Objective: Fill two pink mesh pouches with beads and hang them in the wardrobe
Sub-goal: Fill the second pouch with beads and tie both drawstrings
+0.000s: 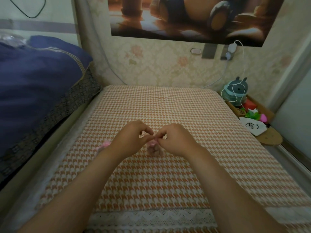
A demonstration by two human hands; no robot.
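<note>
A small pink mesh pouch [154, 149] rests on the orange-and-white houndstooth cloth [168, 106], its gathered top held between both hands. My left hand [133, 138] pinches the top from the left. My right hand [175, 140] pinches it from the right, fingertips touching the pink drawstring. The pouch's lower part bulges below the fingers; what is inside I cannot make out. A second pink pouch [104, 145] lies on the cloth just left of my left wrist, partly hidden by my forearm.
A dark blue quilt [37, 84] is piled on the bed to the left. At the right edge stand a teal plush toy [235, 91], a white cable [242, 68], a white drawstring bag [252, 127] and small toys. The wall lies behind.
</note>
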